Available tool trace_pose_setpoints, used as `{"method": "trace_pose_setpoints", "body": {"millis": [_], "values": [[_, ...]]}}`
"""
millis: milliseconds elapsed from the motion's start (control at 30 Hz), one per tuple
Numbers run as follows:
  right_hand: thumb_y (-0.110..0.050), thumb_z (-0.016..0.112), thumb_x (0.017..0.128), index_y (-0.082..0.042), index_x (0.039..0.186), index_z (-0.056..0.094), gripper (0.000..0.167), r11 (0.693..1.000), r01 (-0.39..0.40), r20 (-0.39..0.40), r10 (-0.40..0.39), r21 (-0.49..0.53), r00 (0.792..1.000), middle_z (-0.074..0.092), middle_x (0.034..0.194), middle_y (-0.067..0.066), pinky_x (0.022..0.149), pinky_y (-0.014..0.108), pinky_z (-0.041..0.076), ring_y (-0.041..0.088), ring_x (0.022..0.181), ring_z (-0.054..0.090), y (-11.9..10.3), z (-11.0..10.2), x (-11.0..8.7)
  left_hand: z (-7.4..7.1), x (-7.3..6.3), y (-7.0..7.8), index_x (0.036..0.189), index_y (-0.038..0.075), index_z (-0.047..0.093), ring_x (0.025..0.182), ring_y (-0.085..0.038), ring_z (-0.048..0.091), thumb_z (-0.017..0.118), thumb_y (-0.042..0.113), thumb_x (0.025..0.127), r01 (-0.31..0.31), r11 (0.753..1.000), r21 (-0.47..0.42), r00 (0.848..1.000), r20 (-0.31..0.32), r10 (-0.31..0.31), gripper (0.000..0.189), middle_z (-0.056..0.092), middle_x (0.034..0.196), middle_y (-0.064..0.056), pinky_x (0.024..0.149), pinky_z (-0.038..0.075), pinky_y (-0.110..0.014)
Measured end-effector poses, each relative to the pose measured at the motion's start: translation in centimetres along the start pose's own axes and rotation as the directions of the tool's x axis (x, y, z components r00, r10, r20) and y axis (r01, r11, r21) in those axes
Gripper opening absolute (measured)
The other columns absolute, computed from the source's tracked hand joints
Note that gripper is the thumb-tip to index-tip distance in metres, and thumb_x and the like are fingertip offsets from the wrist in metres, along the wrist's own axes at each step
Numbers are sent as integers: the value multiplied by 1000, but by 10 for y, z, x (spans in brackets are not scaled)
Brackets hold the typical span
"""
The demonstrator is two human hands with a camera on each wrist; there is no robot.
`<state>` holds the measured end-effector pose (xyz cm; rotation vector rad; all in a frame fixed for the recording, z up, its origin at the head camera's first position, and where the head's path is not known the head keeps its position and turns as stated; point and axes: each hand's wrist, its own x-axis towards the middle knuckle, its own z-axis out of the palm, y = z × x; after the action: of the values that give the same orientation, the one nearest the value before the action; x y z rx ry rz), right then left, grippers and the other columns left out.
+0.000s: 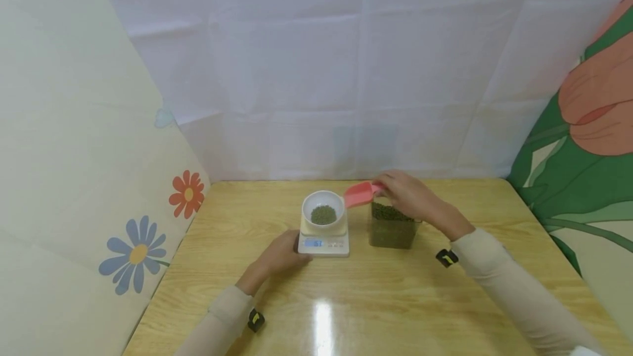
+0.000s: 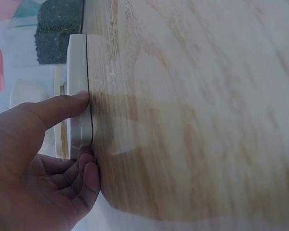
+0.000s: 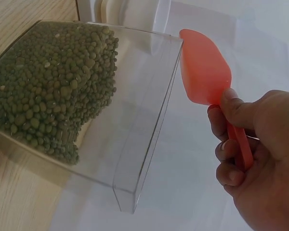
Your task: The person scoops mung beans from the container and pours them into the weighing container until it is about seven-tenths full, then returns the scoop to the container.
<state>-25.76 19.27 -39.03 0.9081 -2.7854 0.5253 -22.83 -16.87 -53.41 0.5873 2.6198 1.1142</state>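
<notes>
A white kitchen scale (image 1: 338,252) with a lit display stands on the table, a white bowl (image 1: 307,202) on top. Small green mung beans (image 1: 323,215) lie in the bottom of the bowl. My left hand (image 1: 283,252) holds the scale by its front left corner, thumb (image 2: 62,108) along the front side and fingers curled at the left side. In my right hand (image 1: 407,194) is a red scoop (image 3: 204,67), gripped by its handle. The scoop is raised, its tip close to the bowl's right rim. Beneath the right hand stands a clear box (image 1: 393,235) of mung beans (image 3: 53,82).
The wooden table (image 1: 395,301) reaches back to a white cloth (image 1: 296,70). Flower-patterned sheets stand at the left (image 1: 64,153) and right (image 1: 593,180) sides. Right of the scale, the box stands a short gap away.
</notes>
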Motion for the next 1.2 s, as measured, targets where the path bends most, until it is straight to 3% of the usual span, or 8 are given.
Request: {"method": "trace_pose_setpoints", "body": {"millis": [333, 733, 1200], "values": [[-15, 69, 103, 2, 124, 70, 27, 1000, -24, -7, 24, -7, 1000, 73, 122, 20, 103, 57, 57, 39, 117, 68, 3, -11, -8, -1, -2, 1, 131, 12, 67, 101, -15, 68, 86, 22, 88, 4, 1000, 9, 1000, -5, -4, 48, 74, 114, -1, 99, 59, -46], [-14, 70, 102, 4, 121, 70, 26, 999, -10, -47, 8, -38, 999, 74, 117, 21, 99, 57, 59, 40, 111, 70, 9, -22, -20, -1, -2, 2, 128, 11, 68, 97, -14, 67, 87, 22, 87, -2, 1000, 14, 1000, -5, 2, 46, 73, 111, -1, 95, 59, -43], [-10, 68, 102, 5, 119, 70, 23, 998, -48, -52, 45, -49, 998, 74, 115, 22, 99, 58, 59, 41, 109, 70, 18, -30, -32, -1, -3, 3, 129, 13, 68, 96, -13, 68, 86, 22, 88, 2, 1000, 16, 1000, -3, -2, 46, 74, 110, 1, 94, 60, -41]]}}
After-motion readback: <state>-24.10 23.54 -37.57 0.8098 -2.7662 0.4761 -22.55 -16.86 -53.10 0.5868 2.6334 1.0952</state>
